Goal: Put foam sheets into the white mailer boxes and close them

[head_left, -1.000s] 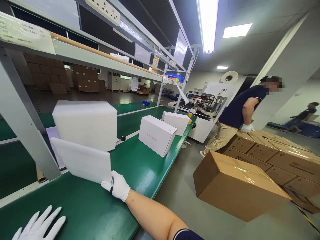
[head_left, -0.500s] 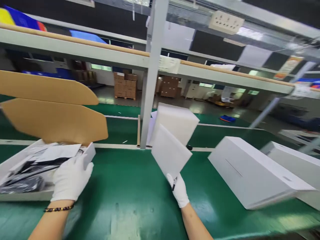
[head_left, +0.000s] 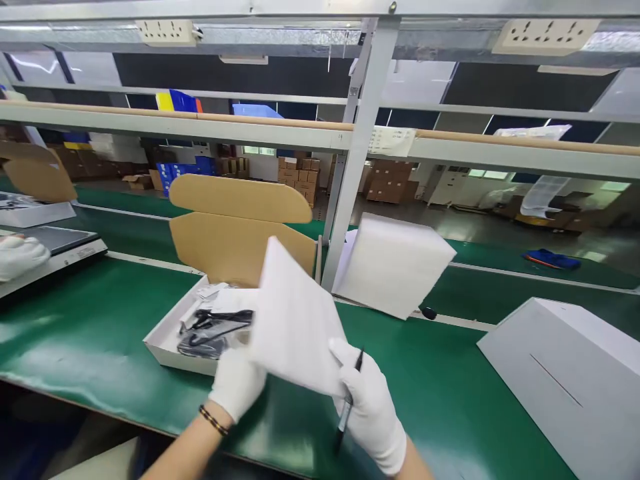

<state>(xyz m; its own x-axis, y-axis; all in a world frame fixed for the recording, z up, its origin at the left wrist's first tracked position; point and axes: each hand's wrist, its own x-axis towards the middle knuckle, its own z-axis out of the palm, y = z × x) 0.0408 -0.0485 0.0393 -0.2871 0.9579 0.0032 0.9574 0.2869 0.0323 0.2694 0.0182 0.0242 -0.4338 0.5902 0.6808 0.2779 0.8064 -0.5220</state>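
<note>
My right hand (head_left: pixel 369 400), in a white glove, pinches a white foam sheet (head_left: pixel 300 320) by its lower right corner. A dark pen (head_left: pixel 346 407) is also tucked in that hand, slanting across the fingers. The sheet is tilted up over the right side of an open white box (head_left: pixel 165 353) with a raised brown cardboard lid (head_left: pixel 240 233). Inside lie a black cable (head_left: pixel 220 319), a plastic-wrapped dark item (head_left: pixel 205 343) and white paper. My gloved left hand (head_left: pixel 239 381) is at the box's front right corner, blurred, its fingers mostly behind the sheet.
A stack of white foam sheets (head_left: pixel 395 263) leans beside the metal post (head_left: pixel 357 147). A large white carton (head_left: pixel 565 380) stands at right. On the left, another person's gloved hand (head_left: pixel 23 259) is by a flat grey-topped device (head_left: pixel 55 240). A shelf rail (head_left: pixel 225 127) crosses above the green bench.
The view has swung left. The foam sheet has come away from beside the stack with my right hand, over to the open box. My left hand stays at the box's right side.
</note>
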